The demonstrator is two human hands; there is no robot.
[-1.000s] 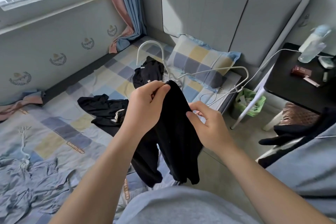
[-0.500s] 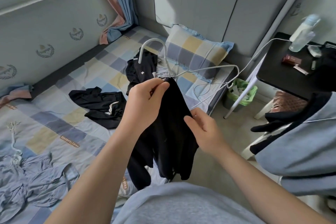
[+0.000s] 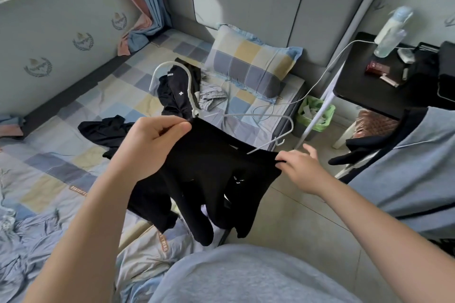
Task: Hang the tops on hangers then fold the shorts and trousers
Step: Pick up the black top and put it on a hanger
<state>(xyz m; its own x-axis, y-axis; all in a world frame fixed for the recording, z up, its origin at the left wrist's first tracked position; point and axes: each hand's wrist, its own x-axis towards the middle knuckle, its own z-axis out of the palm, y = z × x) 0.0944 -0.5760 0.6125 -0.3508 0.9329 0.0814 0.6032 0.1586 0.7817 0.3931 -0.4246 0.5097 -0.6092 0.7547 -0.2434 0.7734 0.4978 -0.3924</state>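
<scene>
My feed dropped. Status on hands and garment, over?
Left hand and right hand pinching black garment, spread between them. White hanger partly inside. Nothing blocking.

No word could be read anywhere. On the wall [image 3: 61, 15] at the upper left, several printed crests [image 3: 37, 67] with laurel wreaths stood in a row, any lettering too small to tell. A small white plus sign [image 3: 181, 93] marked the dark garment [image 3: 172, 103] at upper centre, and a white tag [image 3: 170, 74] near its top edge was unreadable. Two brown label strips [image 3: 78, 190] on the sheet [image 3: 49, 160] at the lower left carried pale capital letters, too blurred to spell out. The black top [image 3: 209, 155] at centre bore a few tiny white marks [image 3: 236, 179], illegible.
</scene>
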